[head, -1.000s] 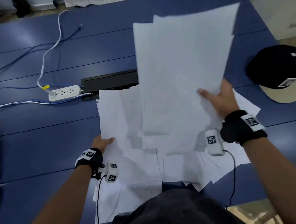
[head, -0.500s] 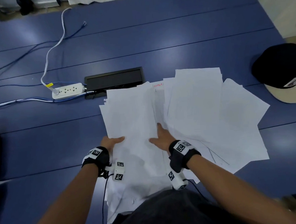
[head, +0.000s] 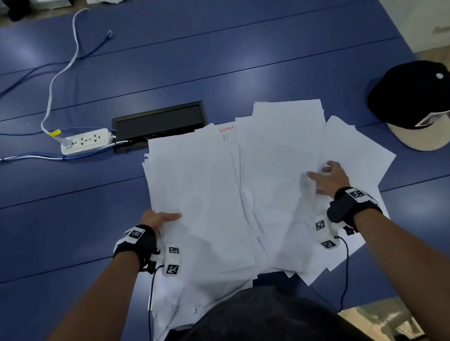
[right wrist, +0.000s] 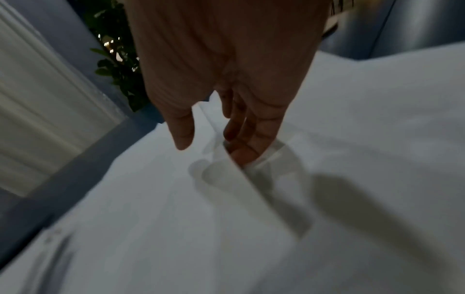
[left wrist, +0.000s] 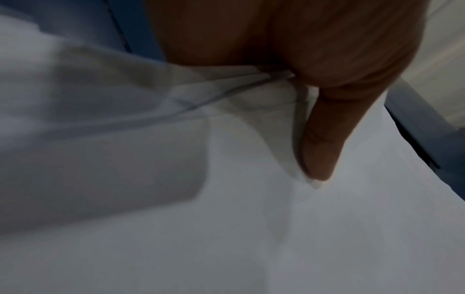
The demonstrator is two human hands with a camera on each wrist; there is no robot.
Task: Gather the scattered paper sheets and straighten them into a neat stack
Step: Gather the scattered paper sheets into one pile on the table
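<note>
Blue table [head: 238, 52] carries the paper sheets [head: 207, 197], fanned at centre. At 7 o'clock the left hand [head: 158, 219] pinches the pile's edge; at 3 o'clock the right hand [head: 328, 178], fingers loose, lifts a sheet. Gathered mostly, squaring remains. Long axes run roughly toward 12, the right ones skewed.

paper sheets [head: 215, 197]: white, many, overlapping in a loose fan
pose: flat on the blue surface [head: 239, 65]; edges skewed, corners jutting right
detail: 1 far sheet bears red marks; right-side sheet curled up
</note>
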